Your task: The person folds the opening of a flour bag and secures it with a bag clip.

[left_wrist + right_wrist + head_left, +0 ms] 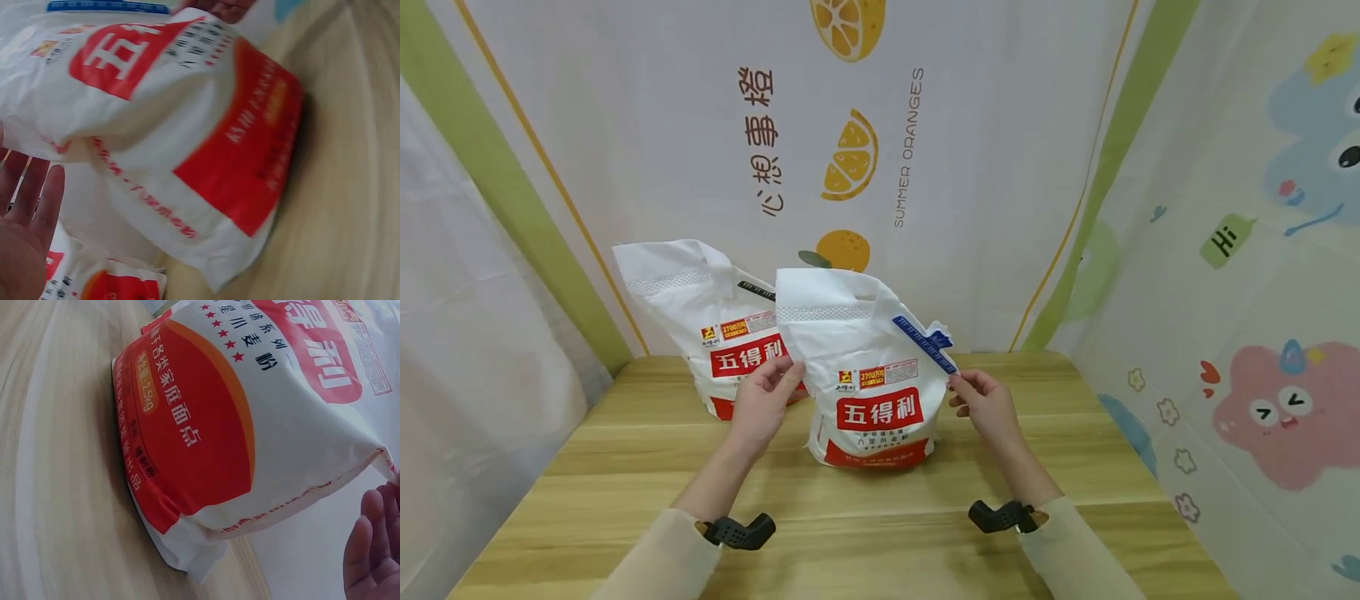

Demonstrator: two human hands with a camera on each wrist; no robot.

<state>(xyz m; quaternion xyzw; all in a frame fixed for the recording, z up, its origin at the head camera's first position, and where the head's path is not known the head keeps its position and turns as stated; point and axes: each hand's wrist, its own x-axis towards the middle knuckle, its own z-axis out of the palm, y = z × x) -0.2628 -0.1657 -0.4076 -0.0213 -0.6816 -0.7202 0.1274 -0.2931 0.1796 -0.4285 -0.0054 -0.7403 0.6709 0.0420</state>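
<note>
The wooden worktop [880,533] runs from the near edge to the printed backdrop. Nearest the camera, both forearms carry black wrist mounts. The left hand [763,400] rests its straight, relaxed fingers against the left edge of the front flour bag [872,392]; the left wrist view shows the palm flat and gripping nothing. The right hand [985,404] sits at the bag's right edge, fingertips just below the blue clip [925,340]; whether it pinches the bag edge or only touches it cannot be told from these views. The front flour bag stands upright at the centre of the worktop, red label facing the camera, its top closed by the blue clip along the right slope. Behind it, to the left and farther away, the second flour bag [715,333] stands upright with a black clip [756,290] at its top, the two bags overlapping in the head view. To steady the front bag properly, keep both hands level on opposite sides, apply equal inward pressure on the filled lower body rather than the loose upper flap, and keep the base flat on the worktop so it does not tip toward the rear bag.
</note>
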